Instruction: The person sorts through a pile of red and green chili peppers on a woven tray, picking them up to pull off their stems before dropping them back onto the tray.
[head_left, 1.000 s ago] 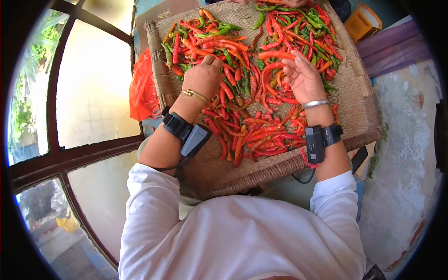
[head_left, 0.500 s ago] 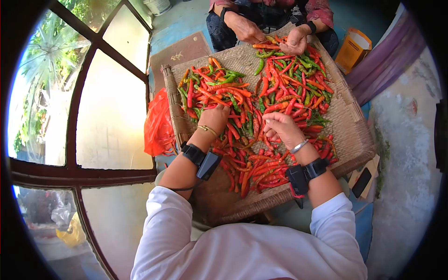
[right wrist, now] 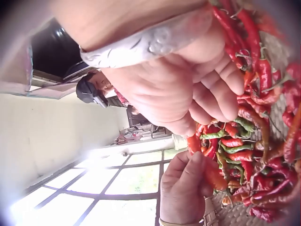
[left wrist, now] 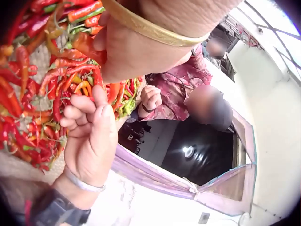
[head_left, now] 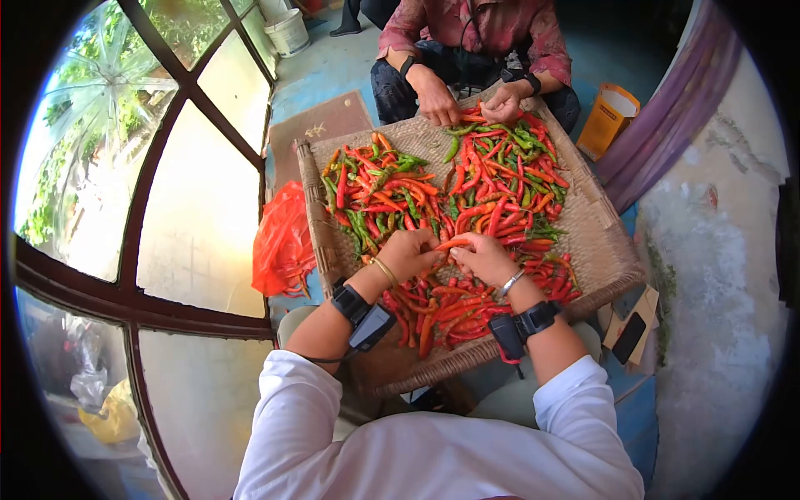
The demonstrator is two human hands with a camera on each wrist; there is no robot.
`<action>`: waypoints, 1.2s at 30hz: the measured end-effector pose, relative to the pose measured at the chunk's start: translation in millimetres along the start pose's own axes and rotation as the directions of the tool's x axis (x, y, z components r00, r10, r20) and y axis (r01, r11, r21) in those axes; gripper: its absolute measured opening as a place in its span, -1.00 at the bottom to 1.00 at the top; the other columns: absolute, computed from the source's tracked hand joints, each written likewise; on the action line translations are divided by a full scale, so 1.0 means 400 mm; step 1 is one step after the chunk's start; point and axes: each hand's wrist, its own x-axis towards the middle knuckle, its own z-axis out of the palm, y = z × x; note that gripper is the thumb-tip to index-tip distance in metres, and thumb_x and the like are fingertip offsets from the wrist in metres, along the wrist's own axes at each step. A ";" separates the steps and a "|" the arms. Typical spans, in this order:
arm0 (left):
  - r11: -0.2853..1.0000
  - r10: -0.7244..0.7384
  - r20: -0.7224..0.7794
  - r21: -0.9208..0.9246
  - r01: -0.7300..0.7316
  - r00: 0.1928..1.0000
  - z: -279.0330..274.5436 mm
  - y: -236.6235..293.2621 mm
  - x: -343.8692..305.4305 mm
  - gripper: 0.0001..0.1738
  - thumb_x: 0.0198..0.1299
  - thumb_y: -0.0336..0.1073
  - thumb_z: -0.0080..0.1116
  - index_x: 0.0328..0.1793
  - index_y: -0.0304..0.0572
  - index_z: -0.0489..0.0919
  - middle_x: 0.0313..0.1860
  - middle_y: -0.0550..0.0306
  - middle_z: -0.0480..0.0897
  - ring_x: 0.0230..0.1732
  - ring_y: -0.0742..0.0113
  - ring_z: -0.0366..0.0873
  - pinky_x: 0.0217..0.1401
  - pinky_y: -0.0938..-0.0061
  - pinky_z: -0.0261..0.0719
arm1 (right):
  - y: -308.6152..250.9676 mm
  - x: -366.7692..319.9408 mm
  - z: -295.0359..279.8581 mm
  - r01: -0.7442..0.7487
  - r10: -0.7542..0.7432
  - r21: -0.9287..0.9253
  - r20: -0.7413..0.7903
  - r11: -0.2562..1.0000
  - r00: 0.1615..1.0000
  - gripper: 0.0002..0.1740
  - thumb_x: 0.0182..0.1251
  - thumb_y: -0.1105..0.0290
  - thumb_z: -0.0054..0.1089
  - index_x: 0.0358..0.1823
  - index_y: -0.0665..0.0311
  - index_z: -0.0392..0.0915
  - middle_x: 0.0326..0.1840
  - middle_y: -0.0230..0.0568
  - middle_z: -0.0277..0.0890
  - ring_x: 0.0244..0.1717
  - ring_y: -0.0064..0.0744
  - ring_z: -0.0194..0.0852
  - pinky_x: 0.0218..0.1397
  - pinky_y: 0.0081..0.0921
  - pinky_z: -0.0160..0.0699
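- My left hand (head_left: 407, 254) is curled in, with thumb and fingertips pinching one end of an orange chilli (head_left: 451, 244).
- My right hand (head_left: 483, 258) is bent the same way and grips the other end of that chilli. The fingers not in the pinch are folded toward the palm.
- The two hands almost meet, and only the short visible stretch of the chilli lies between them.
- The chilli is held just above the heap of chillies (head_left: 433, 200), over the near middle of the woven tray (head_left: 607, 242).
- From the right wrist view, the left thumb lies pressed along the orange skin.
- Across the tray, a second person (head_left: 475, 33) has both hands down on the far edge of the heap.
- An orange bag (head_left: 282, 237) lies against the tray's left side, and a yellow box (head_left: 608, 121) stands beyond its far right corner.
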 end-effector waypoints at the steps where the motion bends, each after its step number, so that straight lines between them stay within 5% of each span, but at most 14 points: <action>1: 0.998 0.053 0.010 -0.014 -0.053 0.999 0.009 0.009 -0.008 -0.93 0.08 -0.44 0.11 -0.38 -0.28 0.47 -0.62 0.27 0.49 -0.59 0.64 0.40 -0.57 0.66 0.36 | 0.000 -0.005 0.003 0.001 -0.001 0.023 -0.010 1.000 1.000 -0.72 0.22 0.35 0.03 -0.12 0.39 0.44 -0.50 -0.35 0.44 -0.62 -0.62 0.34 -0.57 -0.65 0.37; 4: 0.994 0.074 -0.047 -0.074 -0.077 0.996 0.032 0.024 -0.019 -0.89 0.09 -0.39 0.13 -0.35 -0.28 0.48 -0.62 0.27 0.49 -0.61 0.66 0.36 -0.59 0.67 0.33 | -0.016 -0.031 0.015 -0.020 0.018 0.239 0.010 0.971 1.000 -0.72 0.21 0.37 0.04 -0.11 0.40 0.43 -0.50 -0.35 0.43 -0.61 -0.63 0.35 -0.56 -0.67 0.38; 8: 0.973 -0.045 0.093 -0.223 0.064 0.995 0.041 0.037 -0.024 -0.88 0.12 -0.37 0.12 -0.29 -0.28 0.50 -0.58 0.30 0.51 -0.58 0.68 0.36 -0.58 0.72 0.32 | -0.031 -0.066 0.027 0.052 -0.021 0.296 -0.108 0.954 0.994 -0.74 0.22 0.37 0.03 -0.13 0.39 0.44 -0.55 -0.37 0.41 -0.65 -0.67 0.30 -0.58 -0.71 0.35; 10: 0.969 -0.038 0.139 -0.236 0.070 0.990 0.054 0.026 -0.023 -0.81 0.03 -0.32 0.21 -0.30 -0.28 0.51 -0.57 0.21 0.54 -0.56 0.53 0.47 -0.51 0.60 0.41 | -0.025 -0.078 0.018 0.028 0.001 0.281 -0.104 0.959 0.995 -0.76 0.23 0.37 0.03 -0.16 0.39 0.46 -0.56 -0.37 0.42 -0.64 -0.67 0.32 -0.58 -0.72 0.35; 11: 0.984 0.095 0.127 -0.160 -0.074 0.987 0.066 0.004 -0.018 -0.79 0.02 -0.31 0.22 -0.29 -0.29 0.52 -0.55 0.21 0.55 -0.50 0.52 0.49 -0.47 0.59 0.43 | -0.028 -0.078 0.012 0.039 -0.010 0.272 -0.109 0.961 0.994 -0.77 0.23 0.36 0.03 -0.19 0.39 0.47 -0.56 -0.37 0.43 -0.63 -0.68 0.33 -0.59 -0.72 0.34; 14: 0.994 0.070 0.226 -0.100 -0.048 0.972 0.058 0.009 -0.016 -0.78 0.01 -0.31 0.23 -0.27 -0.28 0.53 -0.52 0.19 0.56 -0.47 0.52 0.49 -0.44 0.58 0.43 | -0.054 -0.094 -0.016 0.008 0.012 0.192 -0.105 0.981 0.994 -0.78 0.24 0.35 0.03 -0.25 0.39 0.50 -0.57 -0.37 0.45 -0.63 -0.69 0.34 -0.59 -0.73 0.33; 16: 0.973 0.071 0.190 -0.229 -0.027 0.979 0.045 0.000 -0.011 -0.77 0.01 -0.28 0.22 -0.26 -0.27 0.53 -0.51 0.14 0.57 -0.47 0.46 0.51 -0.42 0.54 0.45 | -0.071 -0.088 -0.047 0.032 -0.005 0.143 -0.186 0.989 0.982 -0.80 0.23 0.36 0.03 -0.28 0.38 0.51 -0.58 -0.37 0.44 -0.67 -0.69 0.31 -0.60 -0.73 0.34; 18: 0.999 0.027 0.106 0.022 -0.030 0.994 0.018 -0.023 0.006 -0.76 0.05 -0.25 0.17 -0.24 -0.26 0.54 -0.49 0.10 0.59 -0.46 0.38 0.54 -0.40 0.51 0.46 | -0.082 -0.074 -0.088 0.055 0.016 0.249 -0.275 0.967 0.961 -0.77 0.24 0.37 0.03 -0.20 0.39 0.49 -0.51 -0.30 0.48 -0.62 -0.65 0.38 -0.57 -0.71 0.39; 21: 0.961 -0.062 0.113 0.275 0.029 0.992 -0.004 -0.026 0.030 -0.73 0.04 -0.19 0.15 -0.24 -0.24 0.54 -0.49 0.06 0.60 -0.40 0.19 0.57 -0.33 0.40 0.49 | -0.067 -0.032 -0.133 0.412 -0.115 0.602 -0.469 0.685 0.876 -0.50 0.26 0.34 0.00 0.19 0.39 0.18 -0.24 -0.10 0.50 -0.40 -0.50 0.51 -0.46 -0.63 0.48; 24: 0.912 -0.085 0.133 0.410 0.024 0.987 0.012 -0.046 0.060 -0.71 -0.02 -0.18 0.16 -0.23 -0.20 0.55 -0.41 0.02 0.60 -0.29 0.06 0.55 -0.24 0.30 0.49 | -0.075 -0.019 -0.137 0.378 -0.004 0.626 -0.514 0.682 0.858 -0.43 0.26 0.32 -0.01 0.24 0.40 0.09 -0.21 -0.10 0.48 -0.38 -0.48 0.51 -0.45 -0.61 0.49; 26: 0.848 0.054 0.221 0.505 -0.161 0.974 0.037 -0.075 0.083 -0.66 -0.01 -0.20 0.15 -0.09 -0.14 0.51 -0.19 -0.03 0.55 -0.19 0.06 0.53 -0.16 0.30 0.49 | -0.064 -0.010 -0.128 0.316 0.035 0.632 -0.479 0.708 0.877 -0.50 0.26 0.32 -0.01 0.18 0.41 0.18 -0.27 -0.15 0.50 -0.42 -0.52 0.50 -0.47 -0.65 0.47; 28: 0.875 0.073 0.204 0.456 -0.161 0.976 0.058 -0.079 0.091 -0.60 -0.01 -0.22 0.14 -0.01 -0.14 0.46 -0.09 -0.03 0.50 -0.13 0.05 0.50 -0.12 0.30 0.48 | -0.059 -0.005 -0.121 0.170 -0.034 0.640 -0.220 0.749 0.975 -0.59 0.26 0.33 0.00 0.08 0.40 0.29 -0.36 -0.22 0.52 -0.47 -0.58 0.48 -0.49 -0.71 0.43; 29: 0.896 0.102 0.180 0.410 -0.169 0.978 0.068 -0.079 0.093 -0.53 -0.02 -0.24 0.13 0.07 -0.14 0.41 0.00 -0.04 0.44 -0.07 0.04 0.48 -0.07 0.31 0.48 | -0.062 -0.007 -0.111 0.166 -0.033 0.629 -0.218 0.760 0.975 -0.66 0.25 0.34 0.00 0.00 0.38 0.36 -0.42 -0.28 0.52 -0.51 -0.63 0.46 -0.51 -0.75 0.41; 36: 0.787 -0.103 0.220 0.615 -0.056 0.970 0.125 -0.074 0.087 -0.38 -0.03 -0.28 0.13 0.23 -0.04 0.26 0.22 -0.01 0.25 0.00 0.02 0.44 -0.02 0.29 0.48 | -0.063 0.001 -0.100 0.146 0.010 0.599 -0.250 0.787 0.968 -0.69 0.26 0.34 -0.02 -0.04 0.37 0.39 -0.45 -0.31 0.50 -0.54 -0.66 0.42 -0.52 -0.76 0.39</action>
